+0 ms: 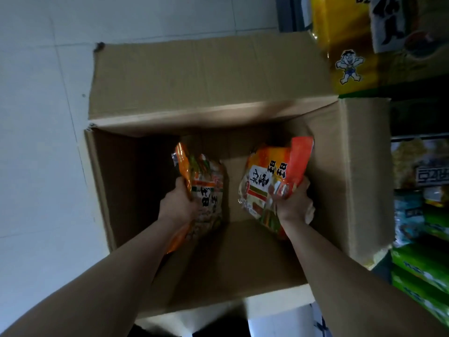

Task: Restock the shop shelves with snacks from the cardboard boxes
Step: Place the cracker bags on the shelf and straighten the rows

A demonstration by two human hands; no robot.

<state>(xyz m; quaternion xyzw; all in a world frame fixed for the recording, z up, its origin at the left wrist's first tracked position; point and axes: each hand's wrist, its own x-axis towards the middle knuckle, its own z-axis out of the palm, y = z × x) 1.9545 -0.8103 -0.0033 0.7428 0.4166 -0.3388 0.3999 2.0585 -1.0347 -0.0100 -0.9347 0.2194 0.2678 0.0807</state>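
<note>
Inside the cardboard box [364, 166], the left hand [176, 205] grips one snack bag [206, 190] and the right hand [294, 203] another snack bag [267, 181], fingers wrapped tight, likely to lift both onto the shelves [420, 215] beside the box.

Floor [36, 117]: pale tiles with thin joint lines.
On the floor: open cardboard box [206, 79], flaps spread, just beside the shelves [418, 136].
Shelves: carry green snack packs [422, 263].
</note>
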